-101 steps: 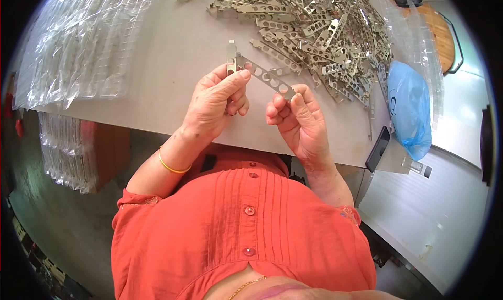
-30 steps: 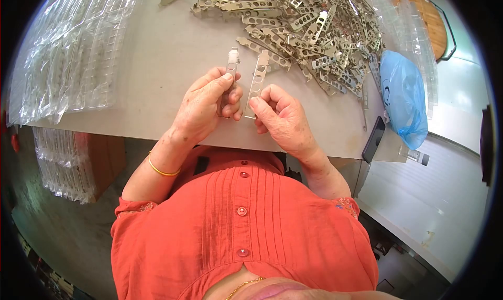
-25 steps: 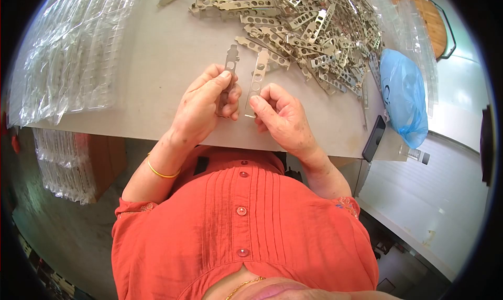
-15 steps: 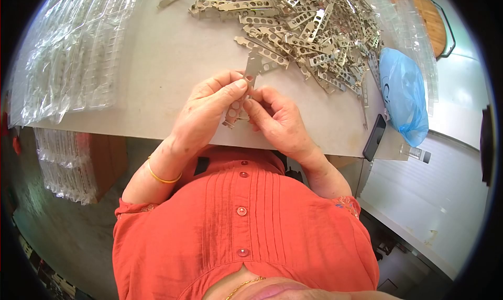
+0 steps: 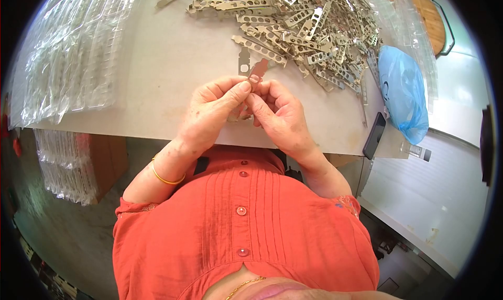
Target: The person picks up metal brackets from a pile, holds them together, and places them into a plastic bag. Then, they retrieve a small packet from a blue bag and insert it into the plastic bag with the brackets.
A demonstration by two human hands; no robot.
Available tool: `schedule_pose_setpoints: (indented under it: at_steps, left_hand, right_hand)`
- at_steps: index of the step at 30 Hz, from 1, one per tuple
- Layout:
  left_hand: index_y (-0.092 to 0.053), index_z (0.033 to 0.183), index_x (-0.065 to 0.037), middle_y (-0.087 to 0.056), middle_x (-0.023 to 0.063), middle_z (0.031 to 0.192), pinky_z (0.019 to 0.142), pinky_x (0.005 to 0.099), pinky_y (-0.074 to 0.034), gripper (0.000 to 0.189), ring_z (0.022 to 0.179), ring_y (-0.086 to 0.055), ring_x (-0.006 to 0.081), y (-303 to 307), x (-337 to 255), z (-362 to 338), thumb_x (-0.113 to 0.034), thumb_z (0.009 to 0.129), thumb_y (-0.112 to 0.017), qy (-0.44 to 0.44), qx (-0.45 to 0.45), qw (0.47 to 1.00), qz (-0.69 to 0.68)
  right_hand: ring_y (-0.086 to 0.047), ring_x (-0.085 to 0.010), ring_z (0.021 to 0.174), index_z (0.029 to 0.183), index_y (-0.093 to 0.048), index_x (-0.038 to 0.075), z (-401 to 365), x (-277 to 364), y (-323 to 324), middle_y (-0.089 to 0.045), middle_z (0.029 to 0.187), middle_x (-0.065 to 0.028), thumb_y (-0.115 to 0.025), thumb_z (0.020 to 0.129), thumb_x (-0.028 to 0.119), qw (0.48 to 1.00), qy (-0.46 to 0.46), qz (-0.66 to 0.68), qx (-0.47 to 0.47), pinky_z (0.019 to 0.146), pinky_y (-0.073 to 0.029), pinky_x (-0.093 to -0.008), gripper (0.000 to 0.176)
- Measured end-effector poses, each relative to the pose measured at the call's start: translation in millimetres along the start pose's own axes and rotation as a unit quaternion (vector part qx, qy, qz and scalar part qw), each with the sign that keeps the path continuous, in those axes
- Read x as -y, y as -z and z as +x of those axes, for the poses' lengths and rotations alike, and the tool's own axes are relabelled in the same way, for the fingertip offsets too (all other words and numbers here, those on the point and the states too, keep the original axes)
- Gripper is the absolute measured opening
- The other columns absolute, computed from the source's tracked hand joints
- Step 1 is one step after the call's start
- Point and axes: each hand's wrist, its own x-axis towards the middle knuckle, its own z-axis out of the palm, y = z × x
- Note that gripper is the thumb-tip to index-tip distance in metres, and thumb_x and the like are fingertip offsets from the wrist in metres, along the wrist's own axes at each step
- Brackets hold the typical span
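Note:
My left hand (image 5: 212,109) is closed, thumb and fingers pinching a thin metal slot bracket (image 5: 258,69) that reflects red from the shirt. The thumb of my right hand (image 5: 280,114) presses close beside the left thumb on the same bracket, its other fingers curled behind. A second grey bracket (image 5: 244,60), with a hole near its end, sticks out beyond the left fingers. The lower parts of both pieces are mostly hidden by the hands. Just past them lies a large heap of loose metal brackets (image 5: 314,33) with round holes.
Clear plastic trays (image 5: 73,54) are stacked at the left of the table (image 5: 152,85), with more wrapped trays (image 5: 65,166) below. At the right lie a blue plastic bag (image 5: 402,93), a phone (image 5: 374,136) by the edge, and clear plastic sheets (image 5: 414,38).
The held bracket has turned and now shows a red reflection. A second bracket's end shows separately to its left. Both hands stay close together in nearly the same place.

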Motion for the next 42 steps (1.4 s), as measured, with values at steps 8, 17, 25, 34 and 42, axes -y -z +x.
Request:
schedule_pose_setpoints:
  at_steps: [8,17,25,34,42]
  left_hand:
    - [-0.066,0.122,0.001,-0.070,0.0042,0.100,0.073,0.0217,-0.049,0.027,0.082,-0.062,0.0076,2.0,-4.6,2.0,-0.017,0.104,-0.056,0.002,-0.048,0.999,0.017]
    - [-0.051,0.127,0.002,-0.071,0.0152,0.104,0.081,0.0303,-0.056,0.030,0.086,-0.070,0.0166,8.7,-16.7,2.9,-0.014,0.102,-0.056,0.028,-0.048,0.998,0.000]
    - [-0.054,0.117,0.003,-0.070,0.0167,0.101,0.080,0.0309,-0.058,0.021,0.084,-0.071,0.0192,18.6,-8.8,5.9,-0.012,0.102,-0.053,0.073,-0.034,0.996,-0.036]
    - [-0.056,0.113,0.003,-0.070,0.0190,0.102,0.080,0.0360,-0.059,0.019,0.087,-0.072,0.0262,24.4,-7.8,8.4,-0.012,0.104,-0.049,0.100,-0.016,0.989,-0.107]
    - [-0.057,0.111,0.002,-0.069,0.0139,0.102,0.080,0.0354,-0.059,0.019,0.090,-0.072,0.0247,21.8,-8.6,6.7,-0.015,0.104,-0.053,0.107,-0.011,0.989,-0.098]
  right_hand:
    - [-0.053,-0.0036,0.063,0.099,-0.058,0.004,2.1,5.6,5.5,-0.065,0.083,-0.0010,-0.059,0.102,0.017,0.998,-0.061,0.026,0.017,0.055,-0.044,-0.0198,0.013]
    - [-0.048,-0.0018,0.056,0.087,-0.052,0.007,12.2,5.1,21.2,-0.054,0.068,0.0039,-0.057,0.101,0.015,0.998,-0.038,0.001,-0.043,0.051,-0.041,-0.0193,0.016]
    - [-0.048,-0.0016,0.056,0.084,-0.052,0.007,12.8,7.0,19.7,-0.053,0.067,0.0040,-0.059,0.098,0.015,0.998,-0.053,-0.029,-0.031,0.049,-0.040,-0.0197,0.017]
    - [-0.047,-0.0012,0.058,0.084,-0.053,0.006,9.1,3.1,16.5,-0.057,0.069,0.0032,-0.059,0.097,0.014,0.999,-0.044,-0.033,-0.004,0.050,-0.039,-0.0205,0.017]
    - [-0.049,-0.0025,0.067,0.084,-0.057,0.003,7.8,7.7,16.5,-0.060,0.073,0.0023,-0.062,0.095,0.014,0.994,-0.048,-0.101,-0.004,0.059,-0.040,-0.0222,0.016]
